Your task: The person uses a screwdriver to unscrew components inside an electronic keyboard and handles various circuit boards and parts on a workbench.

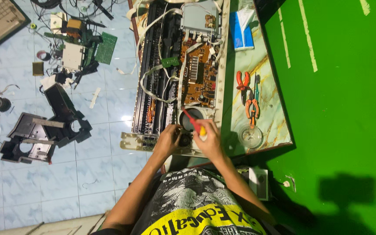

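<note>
Opened keyboard chassis (177, 69) lies lengthwise on the counter (270, 109), filling its left part; its near end overhangs the counter's near edge, right in front of the person. Brown circuit board (198, 74) sits in the chassis's right half, with the round speaker opening (191, 118) just below it.

Open room: a marble strip right of the chassis, partly taken by two orange-handled pliers (248, 93) and a round clear dish (250, 136) near the counter's near right corner. Green wall borders the counter on the right. The floor to the left is littered with black plastic housings (44, 130) and loose boards.

Right hand (209, 140) is closed around the yellow handle of a screwdriver (194, 122); the red shaft angles up-left over the speaker opening. Left hand (168, 140) rests curled on the chassis's near end, just beside the right hand; cannot tell whether it grips anything.
</note>
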